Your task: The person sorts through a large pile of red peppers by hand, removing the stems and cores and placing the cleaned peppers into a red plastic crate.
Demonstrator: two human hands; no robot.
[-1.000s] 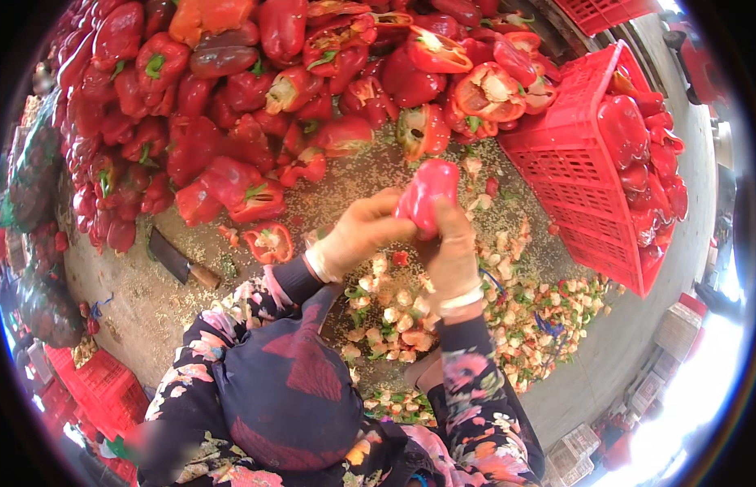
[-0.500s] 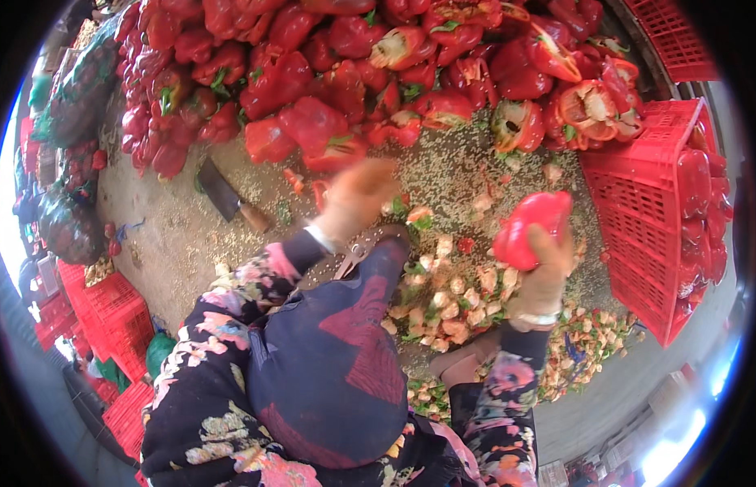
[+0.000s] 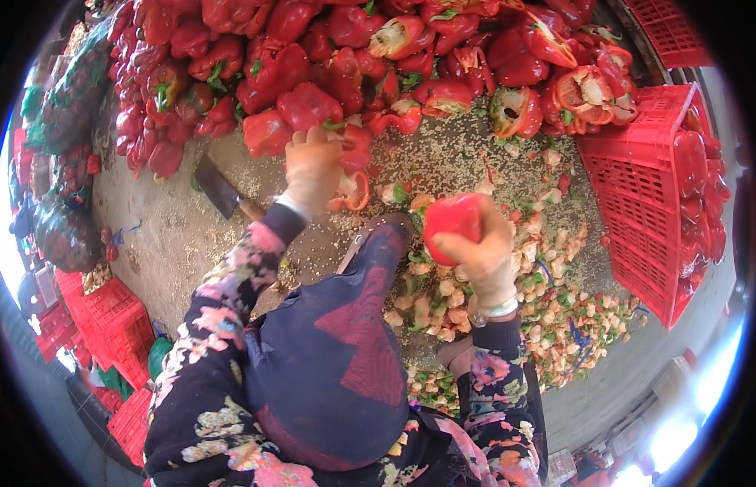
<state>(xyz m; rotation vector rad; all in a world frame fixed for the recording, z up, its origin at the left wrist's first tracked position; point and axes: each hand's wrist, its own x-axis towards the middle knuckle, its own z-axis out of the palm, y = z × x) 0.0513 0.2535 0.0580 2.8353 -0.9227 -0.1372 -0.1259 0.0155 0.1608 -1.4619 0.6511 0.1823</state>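
Observation:
My right hand [image 3: 485, 256], over the heap of trimmings, is closed round a whole red bell pepper [image 3: 453, 227]. Its thumb lies across the pepper's near side. At the front edge of the pepper pile my left hand [image 3: 311, 166] is palm down with its fingers curled and close together; whatever lies under them is hidden. A red bell pepper [image 3: 357, 148] touches or nearly touches that hand on the right. Just nearer lies a cut, open pepper piece [image 3: 354, 191]. Both hands look covered by pale gloves.
A large pile of red bell peppers [image 3: 280, 73] spans the far side. Left lies a cleaver [image 3: 216, 187]. Pale cores [image 3: 548, 292] and scattered seeds cover the ground. A red crate [image 3: 642, 178] of peppers stands right; more red crates [image 3: 118, 325] and net sacks [image 3: 65, 231] stand left.
My right hand has moved left with the bell pepper. My left hand has shifted left and farther to the pile's edge. The pepper and cut piece beside it now lie farther right.

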